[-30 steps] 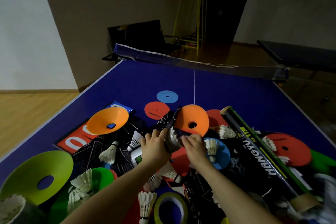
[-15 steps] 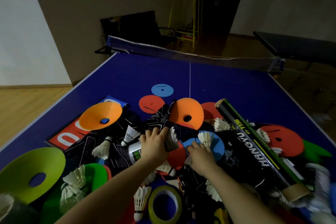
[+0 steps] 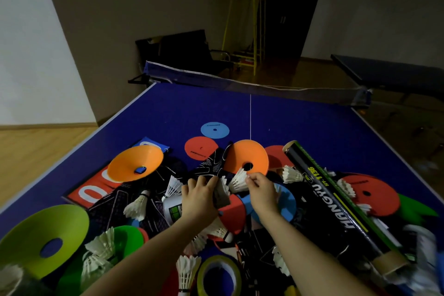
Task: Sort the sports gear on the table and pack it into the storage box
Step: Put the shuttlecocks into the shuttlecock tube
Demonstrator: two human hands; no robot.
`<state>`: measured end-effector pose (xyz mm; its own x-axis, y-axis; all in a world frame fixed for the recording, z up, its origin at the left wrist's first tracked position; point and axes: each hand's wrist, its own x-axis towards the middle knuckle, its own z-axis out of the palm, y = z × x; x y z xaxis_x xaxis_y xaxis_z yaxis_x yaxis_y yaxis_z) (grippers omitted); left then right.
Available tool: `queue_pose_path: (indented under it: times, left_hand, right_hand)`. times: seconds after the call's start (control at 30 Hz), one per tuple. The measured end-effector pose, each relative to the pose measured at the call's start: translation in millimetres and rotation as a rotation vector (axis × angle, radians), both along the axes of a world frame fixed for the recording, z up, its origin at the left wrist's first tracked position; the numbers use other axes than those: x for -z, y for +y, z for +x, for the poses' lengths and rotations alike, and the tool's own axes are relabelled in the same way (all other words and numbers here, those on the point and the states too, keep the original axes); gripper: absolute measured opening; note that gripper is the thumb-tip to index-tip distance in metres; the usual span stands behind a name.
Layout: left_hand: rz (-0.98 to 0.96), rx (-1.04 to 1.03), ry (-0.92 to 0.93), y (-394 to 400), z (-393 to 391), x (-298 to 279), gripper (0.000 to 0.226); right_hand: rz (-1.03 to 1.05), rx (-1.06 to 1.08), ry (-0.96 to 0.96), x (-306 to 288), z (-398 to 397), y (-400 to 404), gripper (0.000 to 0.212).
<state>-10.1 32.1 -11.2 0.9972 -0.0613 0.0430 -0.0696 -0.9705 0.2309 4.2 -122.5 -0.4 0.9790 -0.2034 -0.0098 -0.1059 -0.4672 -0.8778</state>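
Sports gear is heaped on the near half of a blue table-tennis table (image 3: 312, 122). My left hand (image 3: 198, 196) grips a short shuttlecock tube (image 3: 219, 196) with feathers showing at its mouth; its white lower end lies to the left of that hand. My right hand (image 3: 260, 190) pinches a white shuttlecock (image 3: 239, 179) right beside the tube's mouth. Loose shuttlecocks (image 3: 135, 206) lie scattered through the pile. A long black shuttlecock tube (image 3: 336, 202) lies diagonally at the right. No storage box is in view.
Orange cones (image 3: 134, 163), a lime cone (image 3: 45, 235), flat red and blue discs (image 3: 215, 130), a red score card (image 3: 91, 190), black gloves and a yellow tape roll (image 3: 219, 274) crowd the pile. The net (image 3: 240, 81) spans the table's middle. Chairs and a yellow rack stand behind.
My right hand dropped to the blue disc, took a shuttlecock and lifted it to the mouth of the tube. My left hand kept its grip on the tube.
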Motion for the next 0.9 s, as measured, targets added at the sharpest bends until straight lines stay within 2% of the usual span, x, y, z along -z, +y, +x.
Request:
queue_pose_path:
  times: [0.13,0.27,0.43,0.6,0.67,0.73,0.8,0.9]
  left_hand:
    - [-0.015,-0.019,-0.008,5.6,-4.9,-4.4,0.081]
    - [0.002,-0.046,0.006,14.9,-11.1,-8.0,0.075]
    - [0.043,-0.053,-0.007,31.8,-17.4,-13.7,0.073]
    - [0.028,-0.098,-0.035,40.9,-16.2,-11.1,0.067]
    - [0.029,-0.113,-0.044,45.6,-16.1,-8.3,0.065]
    - [0.03,-0.115,-0.057,49.2,-16.7,-6.8,0.063]
    - [0.029,-0.116,-0.068,51.9,-17.8,-5.6,0.062]
    - [0.025,-0.117,-0.06,53.8,-18.9,-1.8,0.064]
  right_hand:
    - [0.103,-0.103,0.037,2.1,-2.3,19.5,0.016]
    - [0.131,-0.122,0.06,4.2,-4.7,39.9,0.017]
    - [0.145,-0.27,0.154,3.7,-9.5,62.3,0.021]
    - [0.195,-0.204,0.063,-2.5,-13.5,70.5,0.02]
    - [0.107,-0.179,0.056,0.7,-13.2,66.3,0.022]
    - [-0.073,-0.223,0.094,9.9,-12.1,60.9,0.024]
    - [-0.269,-0.315,0.165,20.6,-13.3,57.1,0.03]
    - [-0.43,-0.493,0.282,33.0,-19.7,57.4,0.043]
